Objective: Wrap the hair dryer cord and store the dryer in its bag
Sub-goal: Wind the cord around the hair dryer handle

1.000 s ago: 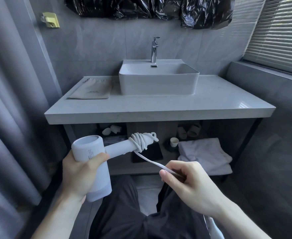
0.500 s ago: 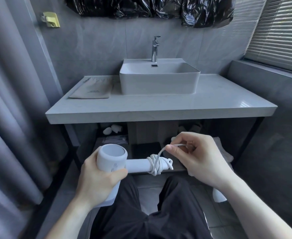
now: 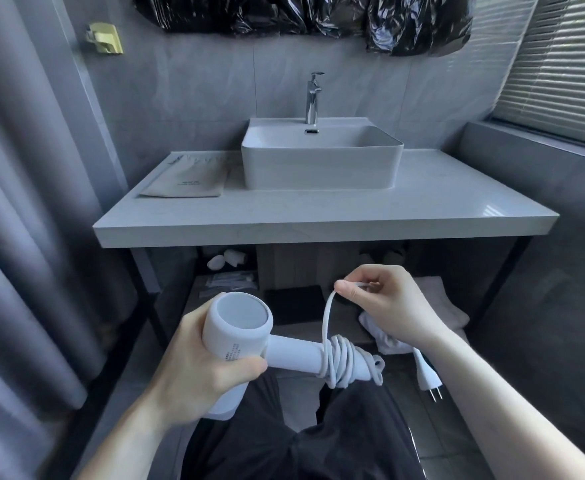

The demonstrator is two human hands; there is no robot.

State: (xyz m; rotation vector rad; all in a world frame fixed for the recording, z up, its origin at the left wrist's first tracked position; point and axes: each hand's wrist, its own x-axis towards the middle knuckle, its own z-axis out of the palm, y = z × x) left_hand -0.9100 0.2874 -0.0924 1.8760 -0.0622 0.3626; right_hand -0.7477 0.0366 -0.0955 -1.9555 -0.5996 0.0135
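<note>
My left hand (image 3: 197,372) grips the barrel of the white hair dryer (image 3: 239,327), whose handle points right at waist height below the counter. Several turns of white cord (image 3: 344,363) are wound round the handle's end. My right hand (image 3: 384,299) pinches the cord above the coil, so a short length runs up from the handle to my fingers. The plug (image 3: 428,374) hangs below my right wrist. The beige fabric bag (image 3: 189,180) lies flat on the counter's left side, beside the basin.
A white basin (image 3: 318,161) with a chrome tap (image 3: 312,98) stands on the grey counter (image 3: 318,216). Folded towels (image 3: 436,306) and small items sit on the shelf beneath. A grey curtain (image 3: 17,237) hangs at the left, window blinds (image 3: 557,64) at the right.
The dryer has dropped lower and turned so its handle points right. My right hand came up from below the handle and now holds the cord above the coil; the plug hangs free.
</note>
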